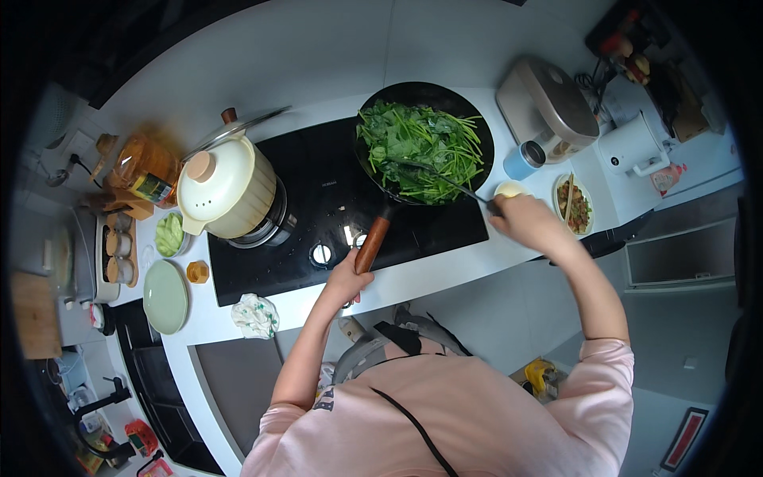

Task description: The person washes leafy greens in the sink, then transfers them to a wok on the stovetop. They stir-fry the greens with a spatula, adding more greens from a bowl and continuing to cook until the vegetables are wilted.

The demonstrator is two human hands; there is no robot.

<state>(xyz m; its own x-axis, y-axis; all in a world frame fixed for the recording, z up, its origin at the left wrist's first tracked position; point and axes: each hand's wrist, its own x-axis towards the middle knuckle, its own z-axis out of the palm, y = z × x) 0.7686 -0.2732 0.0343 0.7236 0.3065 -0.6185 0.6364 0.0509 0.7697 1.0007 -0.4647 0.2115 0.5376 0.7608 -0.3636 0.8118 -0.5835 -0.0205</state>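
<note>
My left hand (347, 279) is closed around the brown wooden handle (372, 241) of a black wok (405, 92). The wok sits over the right side of the black glass cooktop (322, 155), heaped with leafy greens (417, 149) on long thin stems. In my right hand (527, 220) is the handle of a dark spatula (456, 185). Its blade end lies among the greens, partly covered by leaves. Just behind my right hand is a small pale-yellow round item (511, 189), partly hidden by that hand.
On the left burner stands a cream lidded pot (229, 185), with an oil bottle (143, 170) beyond it. A green plate (165, 296) and a crumpled cloth (255, 316) lie near the front edge. Right of the wok are a blue cup (523, 161), rice cooker (545, 107) and plate of food (587, 200).
</note>
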